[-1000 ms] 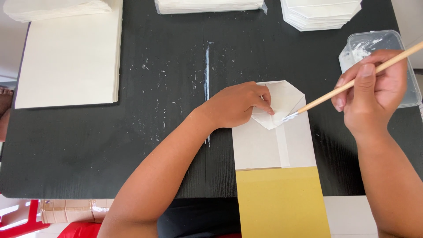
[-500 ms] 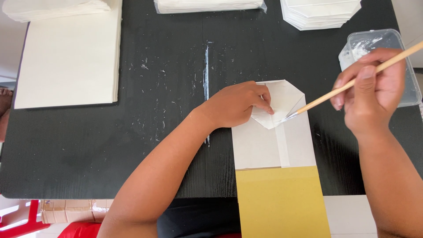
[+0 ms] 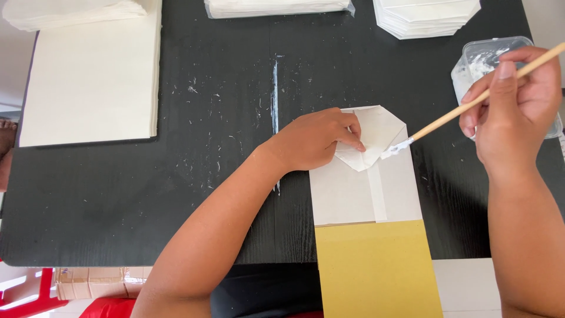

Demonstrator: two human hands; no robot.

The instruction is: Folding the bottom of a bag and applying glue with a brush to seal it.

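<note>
Head view, looking down on a black table [image 3: 147,200] flecked with dried white smears. Left hand [image 3: 315,141] curled narrow, fingertips pressing flat the folded flap [image 3: 376,132] at the top of a white paper bag [image 3: 365,194]. Bag lying flat near the table's near edge, its top toward the far side, a yellow sheet [image 3: 376,271] tucked under or over its lower end; which, cannot tell. Right hand [image 3: 512,112] closed around a thin wooden brush [image 3: 471,106], white bristles touching the flap's right edge, just beside the left fingertips. Behind the right hand, a clear plastic tub [image 3: 482,59] holding white paste, partly hidden. Further off: a stack of blank white sheets [image 3: 94,76] at far left, a wrapped white bundle [image 3: 276,7] at the top edge, a pile of folded white bags [image 3: 426,17] at top right.

Risks, judged from this layout: paste spreading past the flap edge onto the bag face or the table, caused by an overloaded brush or a wide stroke. Fingertips catching wet paste, given how close they sit to the bristles. Flap springing up if pressure eases. Tub knocked by the right wrist, sitting so near it.
</note>
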